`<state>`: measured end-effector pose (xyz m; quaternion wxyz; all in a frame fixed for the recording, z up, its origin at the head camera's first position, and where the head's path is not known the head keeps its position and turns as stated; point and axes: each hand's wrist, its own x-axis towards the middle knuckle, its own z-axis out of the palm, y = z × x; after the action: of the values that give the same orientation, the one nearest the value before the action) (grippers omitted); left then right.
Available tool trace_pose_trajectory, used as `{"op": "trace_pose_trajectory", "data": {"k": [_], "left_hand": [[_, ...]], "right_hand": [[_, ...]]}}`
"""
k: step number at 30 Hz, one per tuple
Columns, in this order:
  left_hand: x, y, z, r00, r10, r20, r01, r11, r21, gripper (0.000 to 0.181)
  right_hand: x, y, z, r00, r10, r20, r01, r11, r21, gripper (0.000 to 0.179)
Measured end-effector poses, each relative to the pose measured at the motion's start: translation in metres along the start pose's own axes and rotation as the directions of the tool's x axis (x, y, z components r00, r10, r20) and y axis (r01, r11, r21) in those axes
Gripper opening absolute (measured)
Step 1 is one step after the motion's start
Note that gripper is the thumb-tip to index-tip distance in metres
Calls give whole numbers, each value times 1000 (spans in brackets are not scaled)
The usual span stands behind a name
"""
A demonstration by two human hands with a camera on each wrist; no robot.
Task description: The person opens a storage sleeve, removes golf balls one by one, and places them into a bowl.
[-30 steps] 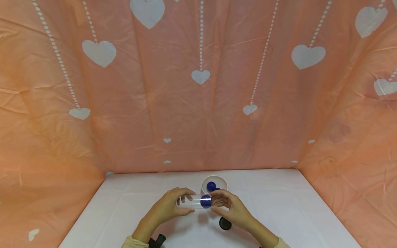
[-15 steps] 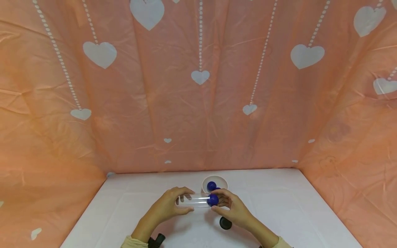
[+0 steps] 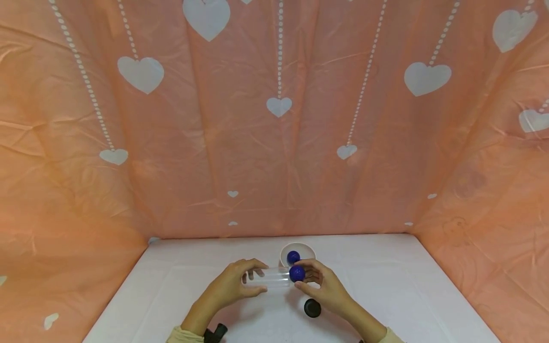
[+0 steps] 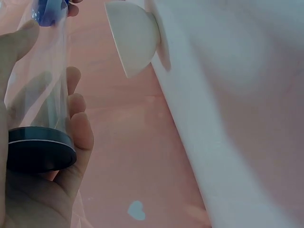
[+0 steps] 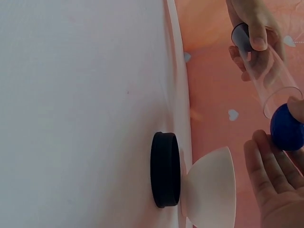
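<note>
My left hand (image 3: 233,286) grips a clear plastic tube (image 3: 272,277), its thumb and fingers round the side. The tube lies level above the table, and a black cap (image 4: 42,151) closes its end in that palm. My right hand (image 3: 328,288) pinches a blue ball (image 3: 297,273) between thumb and fingers, right at the tube's uncapped mouth. The right wrist view shows the ball (image 5: 287,128) just outside the rim, the other fingers stretched out below. A second blue ball (image 3: 293,257) sits in a pale bowl (image 3: 308,252) behind the right hand.
A loose black lid (image 3: 312,308) lies on the white table (image 3: 386,286) beneath the right wrist. A dark object (image 3: 216,333) shows beside the left forearm. Orange sheeting (image 3: 274,166) with white hearts hangs behind and at both sides.
The blue ball, inside the tube's mouth end one second ago, has moved right and out of it, and my right fingers now pinch it. My left hand has barely moved.
</note>
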<state>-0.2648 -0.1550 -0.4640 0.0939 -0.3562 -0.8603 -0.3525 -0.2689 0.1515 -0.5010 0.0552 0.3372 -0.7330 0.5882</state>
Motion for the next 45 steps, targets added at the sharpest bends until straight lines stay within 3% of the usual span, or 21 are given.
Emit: {"op": "trace_pose_trajectory", "data": {"k": [9, 21, 33, 45], "left_hand": [[0, -3, 0, 1000, -25, 11, 25, 999, -23, 42], [-1, -3, -1, 1000, -7, -13, 6, 999, -43, 39], [-3, -6, 0, 1000, -5, -4, 4, 999, -49, 44], [-3, -7, 1, 1000, 2, -8, -3, 999, -49, 44]], "right_hand": [[3, 0, -7, 999, -28, -38, 27, 999, -37, 44], [8, 5, -20, 994, -88, -71, 83, 994, -73, 40], [15, 11, -28, 988, -86, -127, 63, 982, -177, 41], [20, 15, -22, 986, -75, -150, 34, 965, -259, 41]]}}
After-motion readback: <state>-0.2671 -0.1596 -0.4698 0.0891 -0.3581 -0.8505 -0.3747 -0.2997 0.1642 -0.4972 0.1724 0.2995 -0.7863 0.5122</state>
